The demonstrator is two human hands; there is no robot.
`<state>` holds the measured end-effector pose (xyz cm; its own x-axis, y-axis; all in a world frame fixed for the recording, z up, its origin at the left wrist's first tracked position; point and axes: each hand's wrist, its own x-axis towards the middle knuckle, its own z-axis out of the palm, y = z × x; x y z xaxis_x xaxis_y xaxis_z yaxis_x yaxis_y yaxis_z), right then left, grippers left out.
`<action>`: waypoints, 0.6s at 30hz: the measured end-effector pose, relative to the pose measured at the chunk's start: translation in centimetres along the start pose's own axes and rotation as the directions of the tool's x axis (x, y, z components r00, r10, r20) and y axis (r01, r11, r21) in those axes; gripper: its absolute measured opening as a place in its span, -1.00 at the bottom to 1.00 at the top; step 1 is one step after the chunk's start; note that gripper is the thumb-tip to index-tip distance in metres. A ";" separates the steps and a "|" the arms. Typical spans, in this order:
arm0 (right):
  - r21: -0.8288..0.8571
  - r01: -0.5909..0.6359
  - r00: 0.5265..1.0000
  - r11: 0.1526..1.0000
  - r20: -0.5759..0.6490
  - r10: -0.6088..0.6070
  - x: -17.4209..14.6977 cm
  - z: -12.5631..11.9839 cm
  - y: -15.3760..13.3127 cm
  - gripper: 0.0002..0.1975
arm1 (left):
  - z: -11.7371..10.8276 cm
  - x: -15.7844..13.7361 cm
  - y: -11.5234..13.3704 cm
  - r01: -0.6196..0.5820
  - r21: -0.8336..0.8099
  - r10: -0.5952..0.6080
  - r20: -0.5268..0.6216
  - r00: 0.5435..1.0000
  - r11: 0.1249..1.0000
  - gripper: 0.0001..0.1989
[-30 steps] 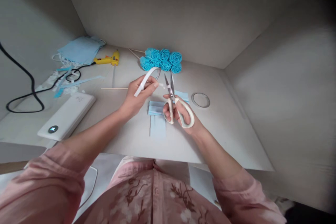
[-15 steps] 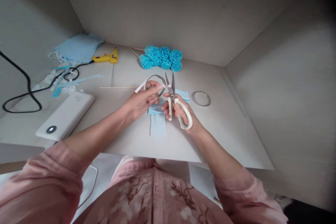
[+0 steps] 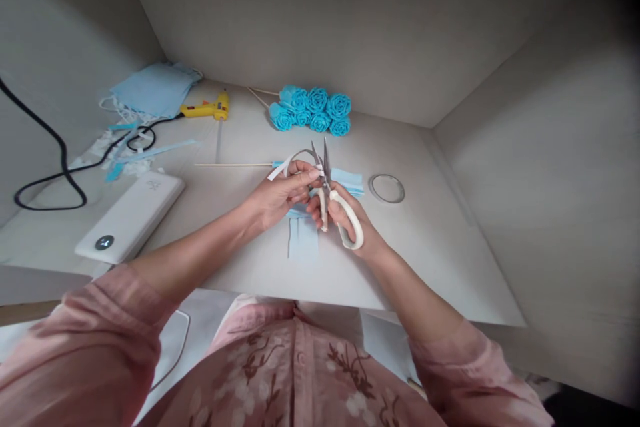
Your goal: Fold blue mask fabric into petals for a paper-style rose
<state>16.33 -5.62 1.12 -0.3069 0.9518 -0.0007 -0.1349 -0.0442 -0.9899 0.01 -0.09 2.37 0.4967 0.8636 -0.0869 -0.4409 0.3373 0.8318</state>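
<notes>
My left hand (image 3: 283, 195) is closed on a curled white strip of tape (image 3: 286, 164), its free end pinched between thumb and fingertips. In my right hand (image 3: 367, 227) is a pair of scissors with cream handles (image 3: 356, 225). The scissor blades are parted, and the tape's end lies at them near my left fingertips. Under my hands are light blue fabric pieces (image 3: 303, 238), partly covered. Another folded blue piece (image 3: 349, 180) lies just beyond my right hand. A thin wooden stick (image 3: 230, 165) with a blue end lies behind my left hand.
Blue fabric roses (image 3: 317, 101) on sticks lie at the back. A yellow glue gun (image 3: 205, 109), blue face masks (image 3: 153, 90), scraps (image 3: 143, 165) and a white power bank (image 3: 133, 217) are on the left. A tape roll (image 3: 387, 189) lies to the right.
My left fingertips have moved closer to the scissors, along with the tape. The scissor blades are slightly closer together. The whole view has shifted a little.
</notes>
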 end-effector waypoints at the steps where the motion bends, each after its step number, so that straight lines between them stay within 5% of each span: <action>1: -0.002 0.002 1.000 1.000 0.000 -0.002 0.0 0.0 0.0 -0.40 | 0.0 0.0 0.0 0.003 0.003 -0.003 0.006 1.000 1.000 -0.77; 11: -0.034 0.021 1.000 0.999 0.012 -0.020 0.0 0.1 0.1 -0.45 | -0.4 0.1 -0.6 0.022 0.034 -0.022 0.002 1.000 0.999 -0.76; 18: -0.119 0.061 0.998 0.991 -0.011 -0.063 -0.1 -0.1 -0.2 -0.44 | 0.5 -0.5 -0.1 -0.035 0.213 0.055 -0.089 0.995 0.976 -0.69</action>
<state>16.47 -5.65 1.30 -0.2876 0.9559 0.0604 -0.0402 0.0510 -0.9979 0.22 -0.79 2.58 0.4034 0.9107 -0.0889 -0.2889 0.2189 0.9320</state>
